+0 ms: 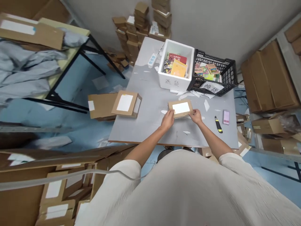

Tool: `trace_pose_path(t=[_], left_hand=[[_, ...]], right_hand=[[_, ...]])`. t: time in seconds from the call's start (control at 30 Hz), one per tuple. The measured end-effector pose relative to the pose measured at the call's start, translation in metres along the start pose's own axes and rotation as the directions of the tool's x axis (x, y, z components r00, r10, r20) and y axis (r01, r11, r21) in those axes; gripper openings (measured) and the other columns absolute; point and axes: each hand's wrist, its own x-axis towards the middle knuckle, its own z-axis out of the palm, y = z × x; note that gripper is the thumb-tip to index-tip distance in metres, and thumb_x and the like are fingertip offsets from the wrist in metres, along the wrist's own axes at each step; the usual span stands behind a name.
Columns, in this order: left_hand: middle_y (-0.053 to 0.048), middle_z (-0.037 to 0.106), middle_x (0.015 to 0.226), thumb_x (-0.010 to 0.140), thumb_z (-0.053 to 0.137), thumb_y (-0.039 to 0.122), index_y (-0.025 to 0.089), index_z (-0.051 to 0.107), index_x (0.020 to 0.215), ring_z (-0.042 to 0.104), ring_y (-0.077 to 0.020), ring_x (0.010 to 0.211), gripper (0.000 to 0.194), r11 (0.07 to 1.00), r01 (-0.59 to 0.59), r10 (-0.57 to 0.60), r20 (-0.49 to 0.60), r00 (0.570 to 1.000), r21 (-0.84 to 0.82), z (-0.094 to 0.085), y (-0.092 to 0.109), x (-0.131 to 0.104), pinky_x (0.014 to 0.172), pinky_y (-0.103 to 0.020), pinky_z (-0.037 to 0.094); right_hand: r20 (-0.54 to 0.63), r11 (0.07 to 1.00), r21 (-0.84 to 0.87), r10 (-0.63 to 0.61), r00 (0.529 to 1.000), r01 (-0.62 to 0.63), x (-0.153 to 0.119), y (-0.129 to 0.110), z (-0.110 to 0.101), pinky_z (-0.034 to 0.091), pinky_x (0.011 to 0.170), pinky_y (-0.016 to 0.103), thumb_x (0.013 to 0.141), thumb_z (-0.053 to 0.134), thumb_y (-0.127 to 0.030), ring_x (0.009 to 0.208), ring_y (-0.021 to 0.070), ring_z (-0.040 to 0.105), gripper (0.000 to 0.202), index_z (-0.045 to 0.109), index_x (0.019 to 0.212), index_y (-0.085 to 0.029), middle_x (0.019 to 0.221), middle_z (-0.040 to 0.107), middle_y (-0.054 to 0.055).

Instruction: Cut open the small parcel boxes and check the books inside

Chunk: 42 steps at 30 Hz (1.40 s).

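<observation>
Held box: we find the small box (180, 108) at mid-width of the worktop (150, 127); its underside is hidden, so lift cannot be confirmed.
Left hand: this hand (168, 119) grips the near left corner of the box; we cannot see the fingers beneath.
Right hand: this hand (196, 116) pinches the near right corner.
Label print: too small for us to read.
Far edge: the white bin (175, 82) stands beside the black crate (231, 75) at the far right corner; both hide the worktop behind them.
Left edge: the second box (124, 103) overhangs it and partly covers a carton (102, 105) beyond.
Right edge: the knife (218, 124) and phone (226, 117) lie just inside.
Room: we see open worktop between left hand and second box; toward the near edge, one paper scrap (186, 132).
</observation>
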Motion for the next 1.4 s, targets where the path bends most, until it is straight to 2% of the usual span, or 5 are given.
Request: trace_pose_path(t=[0.5,0.7,0.9,1.3,1.4], left_hand=[[-0.023,0.048,0.169,0.096,0.055,0.017,0.021,0.04,0.176,0.07,-0.0386,0.13,0.081,0.997,0.041,-0.051,0.147,0.988,0.072,0.088,0.043,-0.001,0.11,-0.055,0.063],[-0.018,0.054,0.167,0.094,0.06,0.016,0.023,0.045,0.172,0.063,-0.0362,0.147,0.079,0.982,0.184,-0.182,0.068,0.981,-0.036,0.088,0.035,0.018,0.125,-0.054,0.055],[-0.017,0.058,0.169,0.093,0.064,0.015,0.022,0.055,0.164,0.054,-0.0352,0.157,0.072,0.948,0.302,-0.304,-0.004,0.953,-0.102,0.088,0.039,0.057,0.134,-0.052,0.044],[-0.016,0.072,0.151,0.084,0.078,0.021,0.025,0.06,0.155,0.059,-0.0422,0.152,0.074,0.827,0.549,-0.549,0.036,0.835,-0.118,0.086,0.054,0.068,0.128,-0.058,0.044],[-0.013,0.071,0.152,0.088,0.072,0.019,0.025,0.061,0.152,0.067,-0.0335,0.142,0.065,0.831,0.502,-0.513,0.02,0.858,-0.242,0.078,0.057,0.066,0.123,-0.049,0.051]], right_hand=[[0.015,0.976,0.026,0.214,0.977,-0.215,-0.055,0.097,-0.06,0.06,0.096,0.04,0.075,0.082,-0.04,0.103,0.027,0.072,0.037,0.061,0.103,-0.025,0.107,0.074,0.006],[0.131,0.969,0.002,0.246,0.96,-0.249,-0.039,0.099,-0.079,0.058,0.109,0.042,0.09,0.072,-0.038,0.113,0.0278,0.076,0.026,0.069,0.111,-0.023,0.122,0.08,0.01],[0.116,0.978,0.137,0.143,0.983,-0.159,-0.009,0.086,-0.08,0.058,0.118,0.046,0.091,0.071,-0.034,0.133,0.0296,0.071,0.051,0.068,0.141,-0.024,0.157,0.07,0.013],[0.178,0.934,0.309,0.129,0.976,-0.18,-0.012,0.073,-0.071,0.06,0.116,0.047,0.087,0.074,-0.031,0.123,0.0278,0.076,0.065,0.063,0.151,-0.025,0.149,0.075,0.013],[0.118,0.93,0.341,0.107,0.987,-0.141,-0.018,0.071,-0.075,0.061,0.115,0.046,0.088,0.073,-0.035,0.121,0.0273,0.076,0.063,0.064,0.149,-0.024,0.148,0.075,0.014]])
